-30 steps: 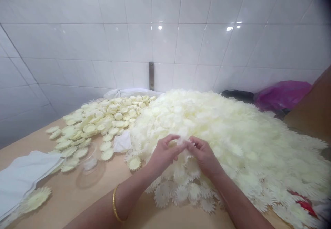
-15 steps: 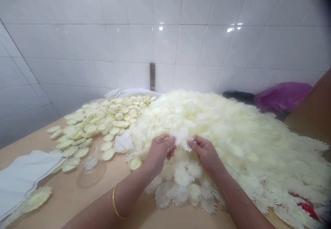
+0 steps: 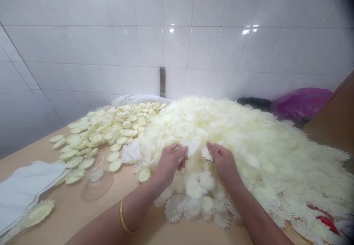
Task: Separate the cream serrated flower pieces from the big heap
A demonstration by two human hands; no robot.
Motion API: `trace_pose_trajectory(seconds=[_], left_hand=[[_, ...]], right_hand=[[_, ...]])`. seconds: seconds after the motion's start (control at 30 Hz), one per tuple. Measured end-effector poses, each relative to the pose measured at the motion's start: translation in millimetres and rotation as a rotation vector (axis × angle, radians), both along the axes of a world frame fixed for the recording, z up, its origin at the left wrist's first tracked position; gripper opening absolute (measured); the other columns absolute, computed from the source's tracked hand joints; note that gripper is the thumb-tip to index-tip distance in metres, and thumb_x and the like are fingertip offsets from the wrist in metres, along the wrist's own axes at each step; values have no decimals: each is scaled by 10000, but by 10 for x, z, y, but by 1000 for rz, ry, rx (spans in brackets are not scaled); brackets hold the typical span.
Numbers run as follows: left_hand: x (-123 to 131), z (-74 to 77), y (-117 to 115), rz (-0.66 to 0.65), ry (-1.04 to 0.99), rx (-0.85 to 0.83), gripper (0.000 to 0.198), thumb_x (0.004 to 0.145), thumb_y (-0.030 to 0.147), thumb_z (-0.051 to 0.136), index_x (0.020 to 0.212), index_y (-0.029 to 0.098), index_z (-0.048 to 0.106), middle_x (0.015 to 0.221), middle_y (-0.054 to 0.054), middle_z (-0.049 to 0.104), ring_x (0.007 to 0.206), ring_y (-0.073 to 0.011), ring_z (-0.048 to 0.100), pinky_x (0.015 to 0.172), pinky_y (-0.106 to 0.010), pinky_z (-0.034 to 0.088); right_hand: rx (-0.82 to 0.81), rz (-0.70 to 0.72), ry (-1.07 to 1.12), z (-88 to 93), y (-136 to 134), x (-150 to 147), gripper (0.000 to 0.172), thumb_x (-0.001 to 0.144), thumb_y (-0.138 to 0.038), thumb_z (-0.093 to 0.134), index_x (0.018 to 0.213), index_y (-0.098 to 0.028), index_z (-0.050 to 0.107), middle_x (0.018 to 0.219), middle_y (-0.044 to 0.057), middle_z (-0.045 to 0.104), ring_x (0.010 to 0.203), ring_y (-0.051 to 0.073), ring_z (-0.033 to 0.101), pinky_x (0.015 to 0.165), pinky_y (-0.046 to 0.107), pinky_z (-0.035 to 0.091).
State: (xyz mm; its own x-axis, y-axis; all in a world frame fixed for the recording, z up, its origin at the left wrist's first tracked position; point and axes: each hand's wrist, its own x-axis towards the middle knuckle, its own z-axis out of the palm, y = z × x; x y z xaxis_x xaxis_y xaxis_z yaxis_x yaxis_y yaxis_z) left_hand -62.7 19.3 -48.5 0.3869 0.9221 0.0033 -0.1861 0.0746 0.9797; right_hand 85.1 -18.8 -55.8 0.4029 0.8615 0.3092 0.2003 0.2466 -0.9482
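A large heap of pale yellow-white petal pieces (image 3: pixel 238 138) with fringed edges covers the middle and right of the table. Over its near side, my left hand (image 3: pixel 172 161) pinches a thin white piece (image 3: pixel 191 145) between thumb and fingers. A short gap to the right, my right hand (image 3: pixel 224 162) is closed on a small fringed petal piece (image 3: pixel 206 153). A gold bangle circles my left wrist. Loose fringed pieces lie below and between the hands.
Stacked yellowish discs (image 3: pixel 96 138) lie at the left, near a clear round dish (image 3: pixel 96 175), a crumpled white tissue (image 3: pixel 131 152) and white sheets (image 3: pixel 27 186). A purple bag (image 3: pixel 302 103) and a dark object (image 3: pixel 254 103) sit at the back right, before a tiled wall.
My right hand has moved slightly right, away from my left hand, with a petal piece in its fingers. The pieces between the hands have come apart. My left hand has hardly moved.
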Motion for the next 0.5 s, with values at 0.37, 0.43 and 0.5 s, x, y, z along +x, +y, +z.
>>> trace_pose_trajectory(seconds=[0.37, 0.43, 0.5], left_hand=[[-5, 8, 1, 77, 68, 99, 192, 702, 326, 579, 654, 173, 473, 530, 36, 476, 408, -54, 367, 390, -185, 245], [-13, 15, 5, 100, 78, 117, 240, 718, 378, 561, 643, 173, 462, 535, 33, 475, 407, -54, 368, 390, -187, 249], [-24, 21, 14, 120, 79, 129, 307, 729, 440, 539, 620, 168, 447, 538, 30, 465, 409, -53, 369, 392, -189, 254]], right_hand=[[-2, 74, -11, 3, 5, 6, 325, 759, -463, 505, 640, -163, 548, 576, 1, 535, 547, 118, 456, 544, 230, 369], [16, 34, 17, -2, 16, 13, 271, 744, -433, 536, 693, -167, 555, 575, -9, 536, 551, 120, 468, 553, 233, 382], [38, -16, 41, -8, 32, 22, 259, 730, -428, 562, 715, -169, 557, 580, -17, 526, 563, 118, 475, 571, 236, 394]])
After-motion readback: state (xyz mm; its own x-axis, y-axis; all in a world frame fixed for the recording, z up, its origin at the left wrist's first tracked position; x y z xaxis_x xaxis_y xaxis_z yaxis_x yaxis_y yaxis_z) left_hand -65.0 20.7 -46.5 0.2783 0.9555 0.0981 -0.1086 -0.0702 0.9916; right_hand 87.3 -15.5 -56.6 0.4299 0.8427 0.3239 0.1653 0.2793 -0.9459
